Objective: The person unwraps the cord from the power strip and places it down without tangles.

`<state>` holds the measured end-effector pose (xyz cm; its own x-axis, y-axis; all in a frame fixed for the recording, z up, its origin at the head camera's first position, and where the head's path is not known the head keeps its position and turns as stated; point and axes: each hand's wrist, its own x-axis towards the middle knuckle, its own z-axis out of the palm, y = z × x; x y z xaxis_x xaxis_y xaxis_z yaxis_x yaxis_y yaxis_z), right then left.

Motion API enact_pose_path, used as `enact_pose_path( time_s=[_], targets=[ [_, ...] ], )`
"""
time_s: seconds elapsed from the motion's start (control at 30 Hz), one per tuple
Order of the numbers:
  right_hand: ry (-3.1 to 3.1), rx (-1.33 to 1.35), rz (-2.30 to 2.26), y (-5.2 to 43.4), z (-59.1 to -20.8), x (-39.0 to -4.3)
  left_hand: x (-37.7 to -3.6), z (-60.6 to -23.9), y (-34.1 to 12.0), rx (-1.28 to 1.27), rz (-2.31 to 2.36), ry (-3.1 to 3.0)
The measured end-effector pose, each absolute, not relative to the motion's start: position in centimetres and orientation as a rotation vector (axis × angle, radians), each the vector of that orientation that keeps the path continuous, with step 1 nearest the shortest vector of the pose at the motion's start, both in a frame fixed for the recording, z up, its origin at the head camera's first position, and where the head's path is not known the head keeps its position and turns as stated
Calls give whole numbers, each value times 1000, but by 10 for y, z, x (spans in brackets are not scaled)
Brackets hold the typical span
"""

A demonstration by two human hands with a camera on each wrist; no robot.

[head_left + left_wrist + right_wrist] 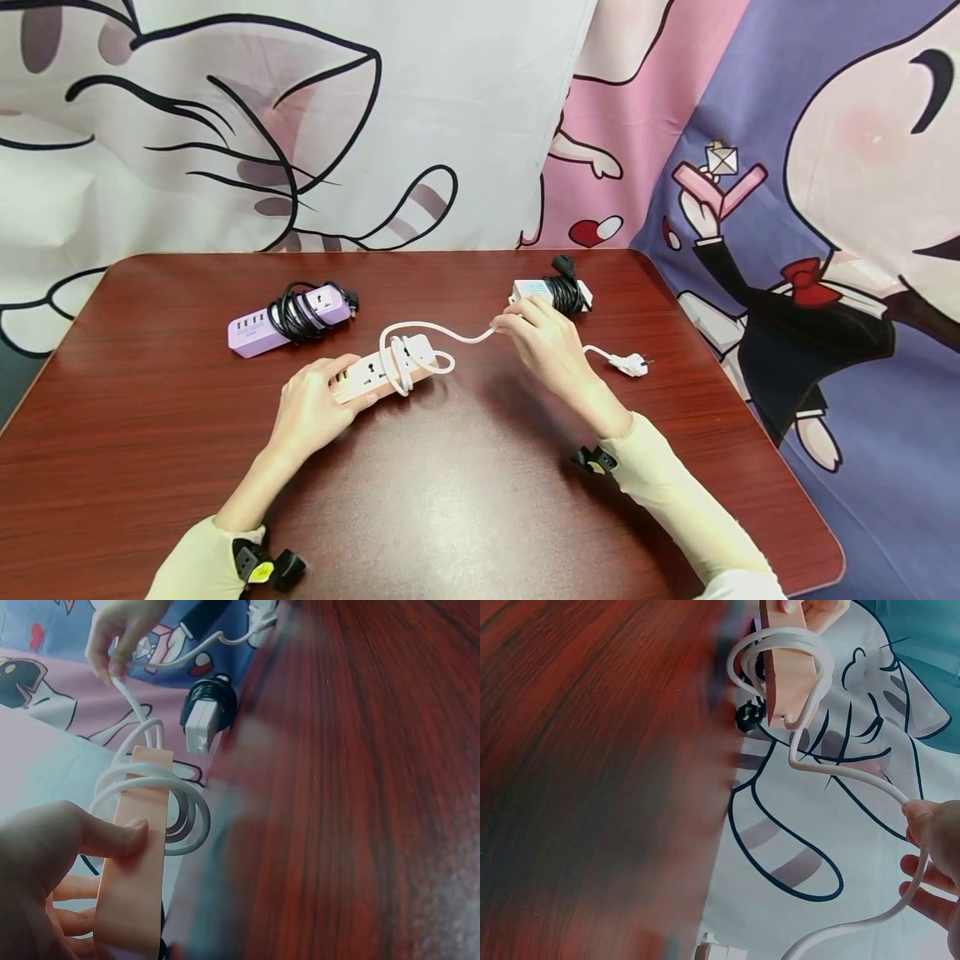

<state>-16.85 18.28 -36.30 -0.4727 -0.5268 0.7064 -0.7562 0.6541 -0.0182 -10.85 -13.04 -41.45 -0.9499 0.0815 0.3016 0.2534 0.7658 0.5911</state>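
My left hand (pixel 313 406) grips the near end of a power strip (pixel 367 375) with a white socket face and pale orange sides. In the left wrist view its thumb lies along the orange side (pixel 135 877). Loose loops of white cord (pixel 397 367) circle the strip's far half. From these loops the cord runs right to my right hand (pixel 546 346), which pinches it between thumb and fingers, as the right wrist view shows. Beyond that hand the cord ends in a white plug (pixel 628 364) low over the right side of the table.
A purple power strip (pixel 247 335) wrapped in black cord lies at the back left of the brown table (pixel 450 517). At the back right, behind my right hand, is a white power strip (pixel 529 289) with black cord wound round it. Printed cartoon curtains (pixel 480 125) hang behind.
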Motion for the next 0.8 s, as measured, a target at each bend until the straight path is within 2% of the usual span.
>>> enact_pose_path(
  time_s=[0.8],
  targets=[
    [-2120, 1018, 485, 195, -357, -142, -112, -416, -133, -193, -936, -2703]
  ],
)
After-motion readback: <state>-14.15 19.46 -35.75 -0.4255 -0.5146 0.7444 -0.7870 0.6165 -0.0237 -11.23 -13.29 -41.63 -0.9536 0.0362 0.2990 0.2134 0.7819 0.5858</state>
